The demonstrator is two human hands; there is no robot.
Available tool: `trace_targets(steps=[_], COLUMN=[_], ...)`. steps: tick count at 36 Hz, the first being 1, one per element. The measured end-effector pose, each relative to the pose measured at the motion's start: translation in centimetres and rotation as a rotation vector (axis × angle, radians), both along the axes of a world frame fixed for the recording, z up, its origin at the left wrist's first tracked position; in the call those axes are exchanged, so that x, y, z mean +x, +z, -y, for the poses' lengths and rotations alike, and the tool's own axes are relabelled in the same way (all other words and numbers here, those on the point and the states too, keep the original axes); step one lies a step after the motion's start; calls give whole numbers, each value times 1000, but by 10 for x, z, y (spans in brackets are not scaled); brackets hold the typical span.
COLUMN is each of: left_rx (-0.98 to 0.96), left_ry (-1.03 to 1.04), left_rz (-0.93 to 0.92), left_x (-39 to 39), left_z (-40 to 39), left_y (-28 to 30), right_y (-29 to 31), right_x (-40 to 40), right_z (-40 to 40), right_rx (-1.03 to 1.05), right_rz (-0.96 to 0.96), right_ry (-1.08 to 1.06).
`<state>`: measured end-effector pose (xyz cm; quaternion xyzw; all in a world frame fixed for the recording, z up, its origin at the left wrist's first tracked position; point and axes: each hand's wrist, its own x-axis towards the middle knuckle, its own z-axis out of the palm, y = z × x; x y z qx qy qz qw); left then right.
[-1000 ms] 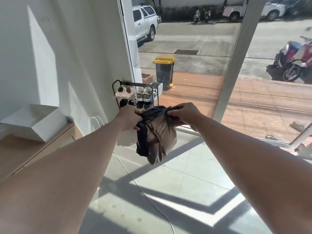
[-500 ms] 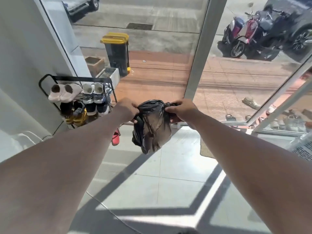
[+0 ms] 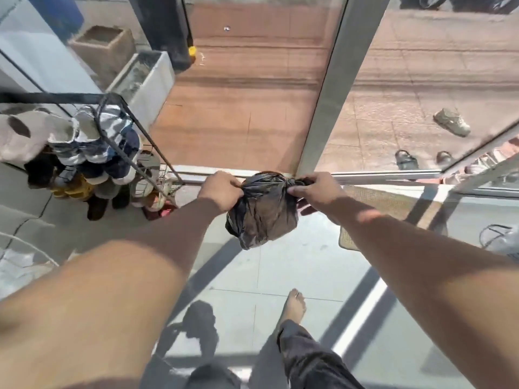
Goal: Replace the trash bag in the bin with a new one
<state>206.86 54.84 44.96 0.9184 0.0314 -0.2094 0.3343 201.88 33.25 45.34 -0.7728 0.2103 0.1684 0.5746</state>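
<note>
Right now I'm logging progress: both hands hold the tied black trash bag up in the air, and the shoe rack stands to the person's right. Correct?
Not quite. In the head view the shoe rack stands to the person's left, not the right. The rest holds: the left hand and the right hand both hold the tied black trash bag up in the air.

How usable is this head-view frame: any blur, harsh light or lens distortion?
Head view: hard sunlight throws banded shadows across the floor; the shoe rack at left is motion-smeared; wide-angle bending splays the forearms and door frame; the black trash bag, pinched by left hand and right hand, stays sharp.
</note>
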Motion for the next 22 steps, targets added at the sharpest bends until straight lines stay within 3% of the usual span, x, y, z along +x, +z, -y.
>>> trace_targets(steps=[10,15,22], left_rx=[110,70,42], left_ry=[103,130,120], left_rz=[-217,-357,-495], left_x=[84,101,108], left_z=[57,84,107], left_y=[-173,-323,-476], right_y=[-153,-291,-464], right_x=[90,103,109], right_z=[48,67,76], right_rx=[21,16,-46], right_rz=[-156,-278,-329], right_ry=[-21,-71,-157])
